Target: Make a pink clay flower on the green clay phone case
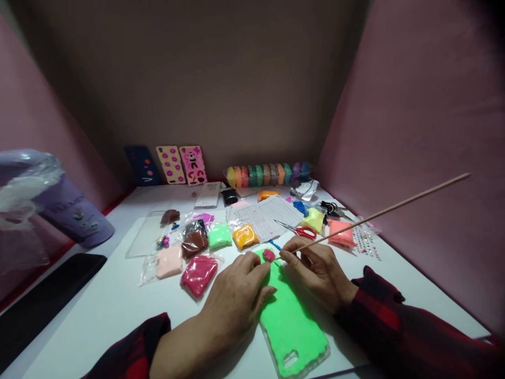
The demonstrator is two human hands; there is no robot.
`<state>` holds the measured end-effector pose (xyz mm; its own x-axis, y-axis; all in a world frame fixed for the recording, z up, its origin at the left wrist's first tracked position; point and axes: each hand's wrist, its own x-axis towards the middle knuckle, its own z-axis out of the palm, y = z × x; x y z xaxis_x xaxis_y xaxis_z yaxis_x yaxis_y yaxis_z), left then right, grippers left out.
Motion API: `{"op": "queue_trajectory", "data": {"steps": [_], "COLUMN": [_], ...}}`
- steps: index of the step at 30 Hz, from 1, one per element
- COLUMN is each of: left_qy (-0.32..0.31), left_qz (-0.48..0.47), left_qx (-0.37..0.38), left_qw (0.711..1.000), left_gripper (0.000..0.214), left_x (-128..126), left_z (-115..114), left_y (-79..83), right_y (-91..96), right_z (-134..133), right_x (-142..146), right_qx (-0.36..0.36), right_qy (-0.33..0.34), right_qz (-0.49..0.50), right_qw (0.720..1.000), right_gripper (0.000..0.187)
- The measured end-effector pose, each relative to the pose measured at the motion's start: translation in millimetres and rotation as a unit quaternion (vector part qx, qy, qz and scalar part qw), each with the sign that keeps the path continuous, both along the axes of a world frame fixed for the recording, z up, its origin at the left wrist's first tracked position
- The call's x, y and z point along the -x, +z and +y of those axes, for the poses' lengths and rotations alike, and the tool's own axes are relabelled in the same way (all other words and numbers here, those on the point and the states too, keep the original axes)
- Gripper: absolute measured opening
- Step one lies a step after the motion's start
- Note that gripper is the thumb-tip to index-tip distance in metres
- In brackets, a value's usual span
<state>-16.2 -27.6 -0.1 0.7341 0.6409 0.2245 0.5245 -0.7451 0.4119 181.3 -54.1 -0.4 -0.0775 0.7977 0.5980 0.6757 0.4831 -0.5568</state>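
Your right hand pinches the wooden stick low between its fingers, probably for fine control beside the pink piece on the green case. Your left hand overlaps the case's edge on the tabletop, seemingly steadying it; I can't tell whether it grips.

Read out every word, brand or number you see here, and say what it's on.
"ELEMEN", perhaps only part of a word: on the purple container.
Ruled paper: its writing is too small to read.
White flat object: its marks are too small to read.
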Motion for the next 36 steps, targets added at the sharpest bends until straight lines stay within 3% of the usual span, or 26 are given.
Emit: {"op": "queue_trajectory", "data": {"steps": [36], "left_qy": [0.002], "left_qz": [0.034], "left_qx": [-0.026], "left_qw": [0.999], "left_gripper": [0.022], "left_x": [-1.2], "left_z": [1.0], "left_y": [-0.6], "right_y": [-1.5], "right_z": [-3.0], "right_x": [2.6], "right_qx": [0.009], "right_qy": [-0.002], "right_qz": [0.035], "right_qw": [0.999], "right_gripper": [0.018]}}
